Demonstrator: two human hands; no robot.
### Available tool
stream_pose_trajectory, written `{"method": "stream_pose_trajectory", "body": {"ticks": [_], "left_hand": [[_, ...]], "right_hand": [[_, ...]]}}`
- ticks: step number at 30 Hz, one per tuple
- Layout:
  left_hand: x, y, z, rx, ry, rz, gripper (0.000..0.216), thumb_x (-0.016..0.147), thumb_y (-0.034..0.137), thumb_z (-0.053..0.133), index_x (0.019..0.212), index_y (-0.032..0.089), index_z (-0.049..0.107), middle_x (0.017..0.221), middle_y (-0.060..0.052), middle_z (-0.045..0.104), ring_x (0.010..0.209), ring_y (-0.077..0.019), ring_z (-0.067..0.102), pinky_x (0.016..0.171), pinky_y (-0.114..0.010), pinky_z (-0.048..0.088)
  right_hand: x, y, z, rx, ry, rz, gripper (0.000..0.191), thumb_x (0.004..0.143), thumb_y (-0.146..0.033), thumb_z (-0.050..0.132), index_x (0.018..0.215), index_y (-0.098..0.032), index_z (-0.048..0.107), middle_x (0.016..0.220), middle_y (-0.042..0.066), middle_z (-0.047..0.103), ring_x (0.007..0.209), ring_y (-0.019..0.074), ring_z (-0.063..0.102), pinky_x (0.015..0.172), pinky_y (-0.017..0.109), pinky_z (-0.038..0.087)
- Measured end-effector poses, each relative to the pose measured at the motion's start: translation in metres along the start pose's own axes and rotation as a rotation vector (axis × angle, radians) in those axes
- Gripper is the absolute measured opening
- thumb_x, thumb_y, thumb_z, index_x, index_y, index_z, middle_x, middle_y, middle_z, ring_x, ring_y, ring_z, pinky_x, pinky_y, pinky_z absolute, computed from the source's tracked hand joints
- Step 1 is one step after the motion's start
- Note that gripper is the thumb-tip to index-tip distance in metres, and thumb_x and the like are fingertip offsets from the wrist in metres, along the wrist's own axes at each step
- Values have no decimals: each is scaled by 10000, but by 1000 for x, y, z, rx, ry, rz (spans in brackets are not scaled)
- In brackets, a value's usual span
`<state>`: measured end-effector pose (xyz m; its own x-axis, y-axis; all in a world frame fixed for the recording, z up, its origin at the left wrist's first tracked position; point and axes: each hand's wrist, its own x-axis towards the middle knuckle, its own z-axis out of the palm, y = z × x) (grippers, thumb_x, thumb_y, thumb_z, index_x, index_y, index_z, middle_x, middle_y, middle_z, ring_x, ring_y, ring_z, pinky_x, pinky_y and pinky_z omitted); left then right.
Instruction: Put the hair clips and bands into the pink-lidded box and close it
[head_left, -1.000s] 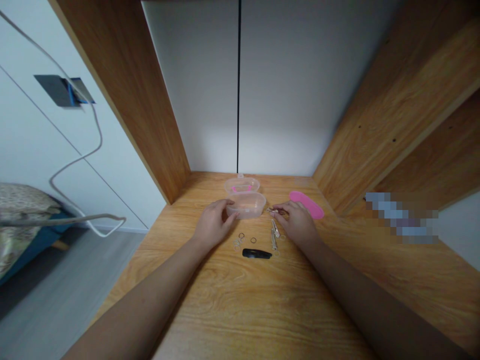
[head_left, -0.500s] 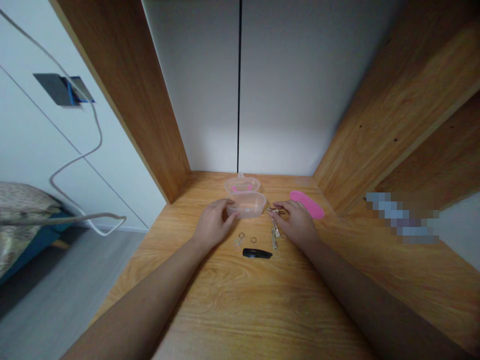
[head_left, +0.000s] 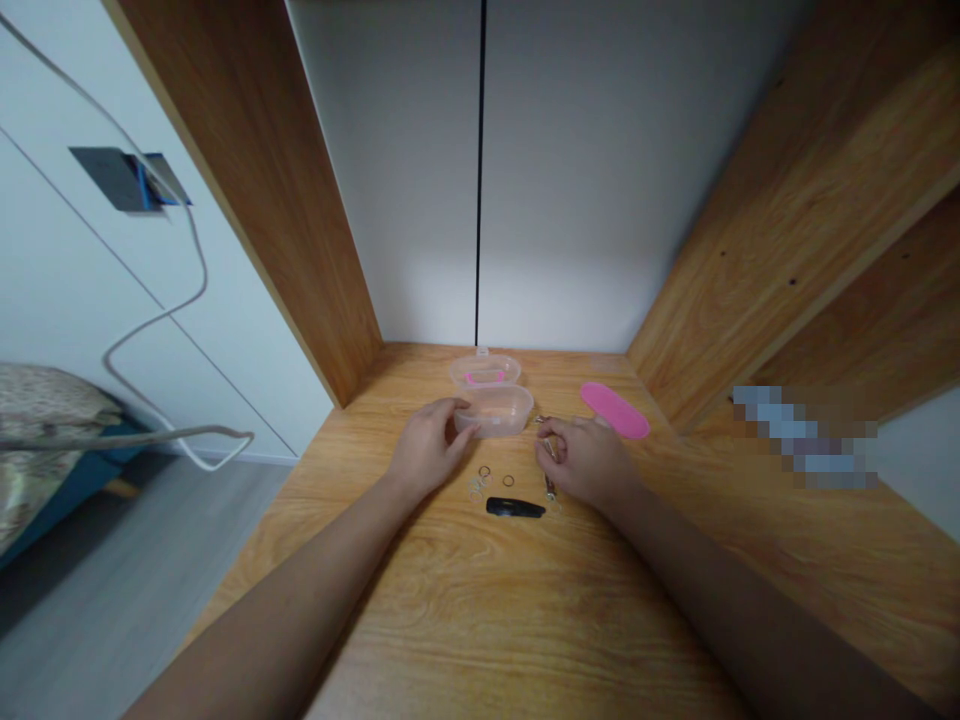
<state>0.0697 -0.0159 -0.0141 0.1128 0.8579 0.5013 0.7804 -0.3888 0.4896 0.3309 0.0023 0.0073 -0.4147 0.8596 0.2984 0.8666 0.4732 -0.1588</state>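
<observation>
While the left hand (head_left: 431, 452) grasps the clear box (head_left: 496, 410) at its 8 o'clock end, the right hand (head_left: 589, 462), at the box's 4 o'clock, pinches its fingertips over small metal clips (head_left: 550, 486). I cannot tell whether it grips one. A steady box and a pinch at a clip's middle would serve best. Rings (head_left: 482, 482) and a black clip (head_left: 515, 508) lie at 6 o'clock.

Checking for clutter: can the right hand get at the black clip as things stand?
Probably yes: the black clip lies uncovered on the desk, close beside the right hand, with nothing over it.
</observation>
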Motion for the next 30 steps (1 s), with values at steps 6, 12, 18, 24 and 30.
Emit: {"method": "stream_pose_trajectory", "body": {"ticks": [6,12,18,24,30], "left_hand": [[0,0,-1,12,-3,1,265,918,339,639,1138,191,626,1128,-83,724,1033,-247,683,943,-414,549],[0,1,-1,14,-1,2,261,923,344,629,1138,197,627,1156,-81,720,1066,-253,677,965,-423,541],[1,2,-1,15,-4,-7,263,915,337,642,1133,190,632,1135,-84,728,1042,-256,682,953,-428,548],[0,1,-1,14,-7,-6,274,920,347,632,1146,192,626,1142,-86,726,1045,-254,685,954,-424,549],[0,1,-1,7,-2,-3,266,919,338,633,1142,193,622,1153,-89,722,1055,-254,681,959,-421,546]], "right_hand": [[-4,-8,-4,75,-10,-138,198,800,-278,661,981,-205,689,771,37,708,770,220,612,758,354,356],[-3,-3,4,209,12,-233,118,862,-209,622,961,-221,685,845,29,717,876,221,625,810,361,369],[-1,3,10,242,66,-252,107,906,-273,641,989,-222,687,931,47,742,914,231,636,834,372,389],[-2,2,-3,188,81,-289,128,930,-239,549,967,-198,664,869,63,723,842,221,624,788,360,387],[-8,-5,-14,134,-108,-367,184,830,-348,661,931,-195,641,792,55,680,790,231,614,783,366,398]]}}
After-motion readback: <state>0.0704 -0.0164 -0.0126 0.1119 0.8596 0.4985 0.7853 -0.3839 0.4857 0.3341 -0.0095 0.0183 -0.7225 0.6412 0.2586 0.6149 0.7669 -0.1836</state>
